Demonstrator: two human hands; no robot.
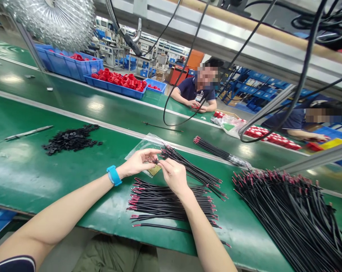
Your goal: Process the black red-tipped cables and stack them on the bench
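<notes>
My left hand (141,161) and my right hand (174,174) meet above the green bench, fingertips pinched around thin reddish wire ends at a black cable. How much of that cable each hand holds is hidden. Just beyond my right hand lies a slanted bundle of black cables (199,170) with red ends. Below the hands, a row of short black cables (159,200) rests on the bench. Under my fingers is a clear plastic bag (144,144) with a yellowish label. A pile of small black parts (70,139) sits to the left.
A large cable heap (292,215) covers the right side. Beyond the metal rail (74,114) lies another cable bundle (216,149). Blue bins (116,88) hold red parts. Two people work across the bench. Black cords (307,64) hang in front. A silver pen-like tool (29,133) lies left.
</notes>
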